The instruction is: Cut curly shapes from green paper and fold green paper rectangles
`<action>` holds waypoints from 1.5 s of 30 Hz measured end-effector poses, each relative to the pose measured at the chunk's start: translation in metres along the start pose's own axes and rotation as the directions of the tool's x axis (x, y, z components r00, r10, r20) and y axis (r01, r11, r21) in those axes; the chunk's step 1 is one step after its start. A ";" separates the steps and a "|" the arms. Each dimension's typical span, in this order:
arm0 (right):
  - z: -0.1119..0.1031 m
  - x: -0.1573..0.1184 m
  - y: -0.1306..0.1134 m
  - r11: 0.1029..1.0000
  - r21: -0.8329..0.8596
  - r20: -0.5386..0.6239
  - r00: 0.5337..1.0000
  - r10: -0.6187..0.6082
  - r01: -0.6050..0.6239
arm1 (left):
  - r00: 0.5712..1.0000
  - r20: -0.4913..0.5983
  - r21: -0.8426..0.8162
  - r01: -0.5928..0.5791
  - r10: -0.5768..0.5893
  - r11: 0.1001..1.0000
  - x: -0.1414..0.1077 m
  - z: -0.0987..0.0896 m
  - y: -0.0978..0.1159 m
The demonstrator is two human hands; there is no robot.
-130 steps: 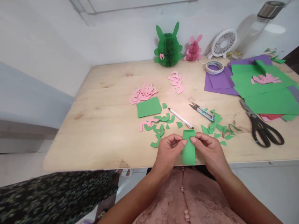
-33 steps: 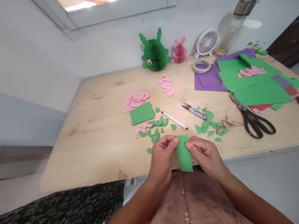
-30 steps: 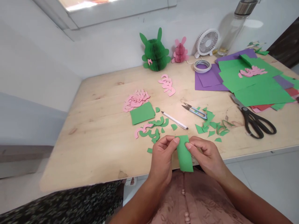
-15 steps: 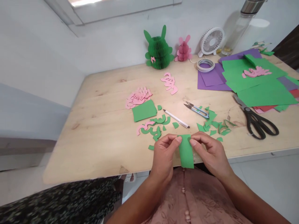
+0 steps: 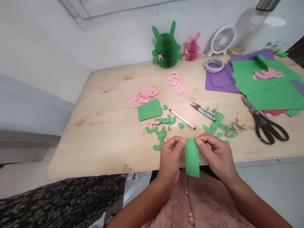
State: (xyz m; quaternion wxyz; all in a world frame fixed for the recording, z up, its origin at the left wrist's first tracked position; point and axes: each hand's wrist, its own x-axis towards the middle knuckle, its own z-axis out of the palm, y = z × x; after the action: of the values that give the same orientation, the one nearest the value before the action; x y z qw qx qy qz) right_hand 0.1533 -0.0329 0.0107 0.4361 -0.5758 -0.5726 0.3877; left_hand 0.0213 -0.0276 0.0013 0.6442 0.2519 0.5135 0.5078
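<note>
A small green paper strip (image 5: 192, 160) hangs at the table's front edge, pinched at its top corners by both hands. My left hand (image 5: 171, 158) grips the upper left corner between thumb and forefinger. On the other side, my right hand (image 5: 217, 155) closes on the upper right corner. Curved green cut-outs (image 5: 161, 136) lie just beyond my left hand, with a pink cut-out (image 5: 148, 126) beside them. A white pen (image 5: 182, 119) lies past the strip. Blue thread snips (image 5: 203, 111) and green scraps (image 5: 219, 120) are beyond my right hand.
Black-handled scissors (image 5: 266, 122) lie on the right, near stacked green sheets (image 5: 270, 98) and purple sheets (image 5: 218, 80). A tape roll (image 5: 214, 65), white fan (image 5: 222, 40), green paper figure (image 5: 167, 50) and pink one (image 5: 192, 49) stand at the back. A person's dark patterned clothing (image 5: 59, 202) shows lower left.
The view has shifted slightly, so the table's things sit a little further right. Both hands still pinch the green strip, which hangs a bit lower in the picture.
</note>
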 end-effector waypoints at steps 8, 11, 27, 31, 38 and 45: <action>0.002 0.000 0.000 0.999 -0.013 0.001 1.000 0.030 -0.030 | 0.998 -0.045 0.062 -0.036 0.039 0.997 0.001 -0.001 -0.005; 0.002 0.000 0.000 0.999 -0.005 0.005 0.999 0.041 -0.041 | 1.000 -0.003 0.035 -0.015 0.015 0.999 0.001 -0.002 -0.004; 0.003 0.002 0.005 0.996 0.044 -0.047 0.996 0.077 -0.075 | 0.999 -0.005 0.035 0.032 -0.032 0.999 -0.002 -0.003 -0.004; 0.000 0.004 0.007 0.994 0.053 -0.026 0.995 0.092 -0.091 | 0.999 -0.022 0.080 0.029 -0.027 0.996 -0.002 -0.003 0.001; -0.004 0.014 -0.001 1.000 -0.016 0.102 0.995 -0.014 0.015 | 0.993 0.110 0.215 0.005 -0.029 0.977 -0.002 -0.001 0.008; -0.006 0.019 -0.003 0.999 -0.036 0.158 0.987 0.023 -0.018 | 0.991 0.135 0.262 -0.013 -0.023 0.965 -0.001 0.002 0.010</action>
State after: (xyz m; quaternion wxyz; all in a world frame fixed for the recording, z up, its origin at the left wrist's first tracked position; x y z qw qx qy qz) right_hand 0.1583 -0.0146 0.0165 0.3755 -0.5564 -0.6060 0.4268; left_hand 0.0188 -0.0250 0.0110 0.6402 0.3680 0.5313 0.4153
